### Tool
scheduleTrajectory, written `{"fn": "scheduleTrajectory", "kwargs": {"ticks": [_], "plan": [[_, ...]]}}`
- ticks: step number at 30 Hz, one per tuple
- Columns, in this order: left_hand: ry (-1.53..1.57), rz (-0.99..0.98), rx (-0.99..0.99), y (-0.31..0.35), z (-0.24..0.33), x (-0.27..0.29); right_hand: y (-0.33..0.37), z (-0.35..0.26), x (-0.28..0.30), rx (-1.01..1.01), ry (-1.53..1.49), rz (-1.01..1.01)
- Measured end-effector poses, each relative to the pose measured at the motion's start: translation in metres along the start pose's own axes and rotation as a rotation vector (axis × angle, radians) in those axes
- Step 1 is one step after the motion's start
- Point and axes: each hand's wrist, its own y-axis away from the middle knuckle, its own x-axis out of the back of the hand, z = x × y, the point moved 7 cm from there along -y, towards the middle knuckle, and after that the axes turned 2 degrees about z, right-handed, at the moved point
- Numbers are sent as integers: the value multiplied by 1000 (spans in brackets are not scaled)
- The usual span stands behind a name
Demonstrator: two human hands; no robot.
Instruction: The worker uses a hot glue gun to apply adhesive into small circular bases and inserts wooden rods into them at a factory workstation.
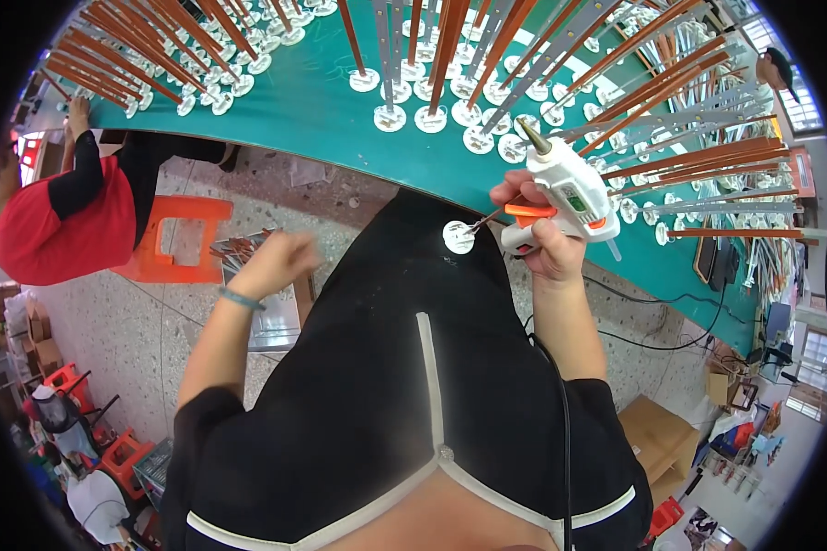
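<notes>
In my right hand (pixel 556 250) is a white hot glue gun (pixel 572 195) with an orange trigger, its metal nozzle pointing up and left toward the green table. A thin strip ending in a round white disc (pixel 458 237) runs into the same hand's fingers. The disc sits over my lap, just below the table edge. My left hand (pixel 285 262) is to the left of my lap, its fingers curled and smeared by motion. Beside it lies a metal tray (pixel 276 323) and a bundle of brown and grey strips (pixel 239 248); whether the fingers hold anything cannot be made out.
Many brown and grey strips on round white bases (pixel 432 119) stand on the green table (pixel 326 115). A black cable (pixel 560 395) passes over my right side. At left, a person in red (pixel 60 220) is by an orange stool (pixel 188 239). A cardboard box (pixel 657 441) stands at right.
</notes>
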Motion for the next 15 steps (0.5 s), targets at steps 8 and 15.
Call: {"fn": "scheduleTrajectory", "kwargs": {"ticks": [8, 15], "plan": [[-429, 12, 260, 46, -10, -6, -7, 0, -13, -28, -17, -28], [374, 380, -442, -65, 185, 47, -6, 1, -33, -114, -49, -45]]}}
